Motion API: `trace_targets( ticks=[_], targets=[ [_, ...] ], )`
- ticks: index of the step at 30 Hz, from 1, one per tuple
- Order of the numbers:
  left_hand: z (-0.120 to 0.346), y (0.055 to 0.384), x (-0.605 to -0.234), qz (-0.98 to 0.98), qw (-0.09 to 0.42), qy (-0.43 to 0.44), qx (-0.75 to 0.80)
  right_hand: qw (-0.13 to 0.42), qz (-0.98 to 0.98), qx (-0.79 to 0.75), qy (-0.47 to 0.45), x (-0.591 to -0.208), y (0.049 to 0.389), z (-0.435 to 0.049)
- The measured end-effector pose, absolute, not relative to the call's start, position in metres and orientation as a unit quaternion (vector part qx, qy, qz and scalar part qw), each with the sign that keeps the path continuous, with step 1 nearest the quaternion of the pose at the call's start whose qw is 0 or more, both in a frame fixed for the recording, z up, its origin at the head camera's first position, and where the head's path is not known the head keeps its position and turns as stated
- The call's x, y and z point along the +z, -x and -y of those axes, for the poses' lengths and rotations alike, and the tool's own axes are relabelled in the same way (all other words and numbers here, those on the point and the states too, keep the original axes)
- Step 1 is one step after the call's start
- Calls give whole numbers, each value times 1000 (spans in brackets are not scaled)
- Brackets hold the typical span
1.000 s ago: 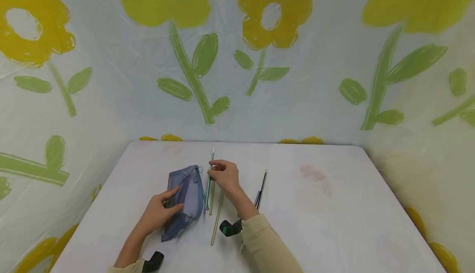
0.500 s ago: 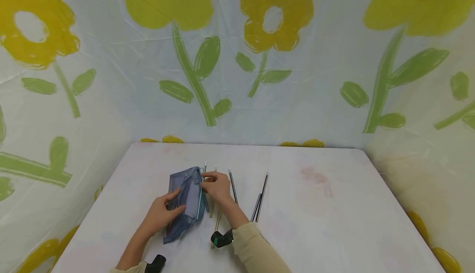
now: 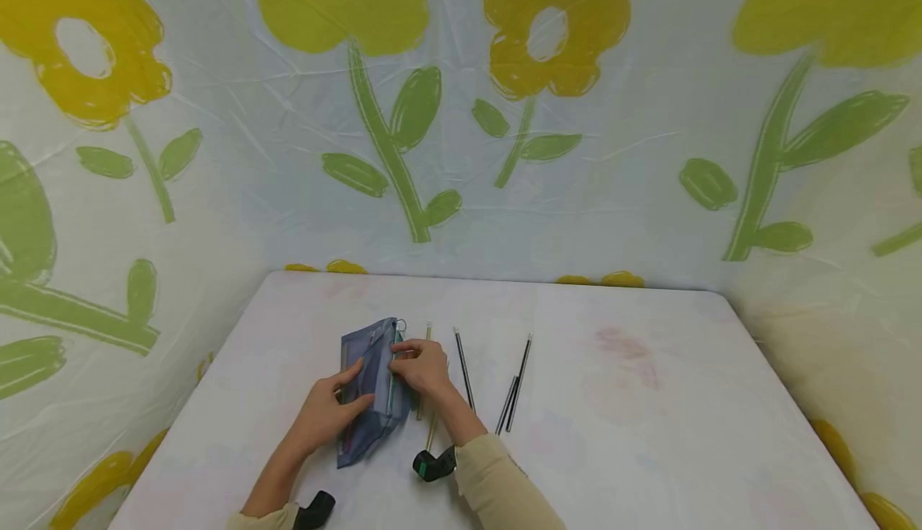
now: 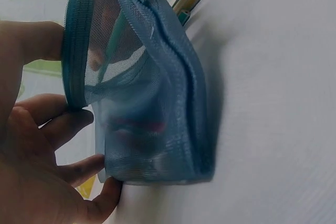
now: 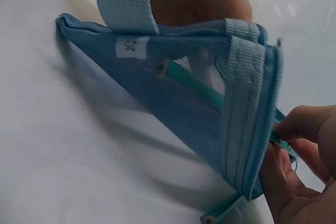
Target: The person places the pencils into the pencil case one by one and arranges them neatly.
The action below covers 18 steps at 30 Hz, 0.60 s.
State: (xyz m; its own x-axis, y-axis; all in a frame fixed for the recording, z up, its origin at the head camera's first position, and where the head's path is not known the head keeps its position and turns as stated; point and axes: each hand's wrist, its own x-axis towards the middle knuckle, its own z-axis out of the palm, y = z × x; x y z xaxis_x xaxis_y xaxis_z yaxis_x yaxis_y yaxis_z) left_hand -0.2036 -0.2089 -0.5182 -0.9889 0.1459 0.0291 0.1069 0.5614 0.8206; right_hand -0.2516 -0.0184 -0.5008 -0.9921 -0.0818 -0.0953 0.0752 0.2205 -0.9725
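Observation:
A blue mesh zip pouch (image 3: 363,438) stands tilted on the table with its mouth spread. My left hand (image 3: 322,414) holds it from the left, fingers against the zipper edge and the side. At the mouth's right side, my right hand (image 3: 425,370) pinches a green pencil (image 5: 195,87); much of its length lies inside the pouch, showing through the mesh. Something reddish (image 4: 144,126) shows dimly inside, blurred by the mesh. Another green pencil (image 5: 223,210) lies on the table beside the pouch. Gold pencils (image 3: 431,434) lie partly hidden under my right hand and wrist.
Right of my right hand lie a black pencil (image 3: 464,368) and two more dark pencils (image 3: 520,382) close together. The white table (image 3: 634,442) meets a flower-printed cloth backdrop (image 3: 612,194) at the back and sides. Each wrist wears a black camera (image 3: 434,466).
My right hand has moved down and left with the green pencil, from beside the pouch into its mouth. The pouch mouth is spread wider. My left hand keeps its hold.

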Motion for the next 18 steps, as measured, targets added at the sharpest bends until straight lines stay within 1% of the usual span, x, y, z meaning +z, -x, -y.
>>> trace_targets(
  ticks=[6,13,18],
  targets=[
    [208,202,-517,-888,26,-71,453,75,-782,-619,7,-504,247,24],
    [208,204,-511,-888,23,-74,453,65,-783,-618,24,-502,254,21],
    [209,206,-512,-885,27,-78,459,74,-771,-632,34,-502,256,17]
  ],
)
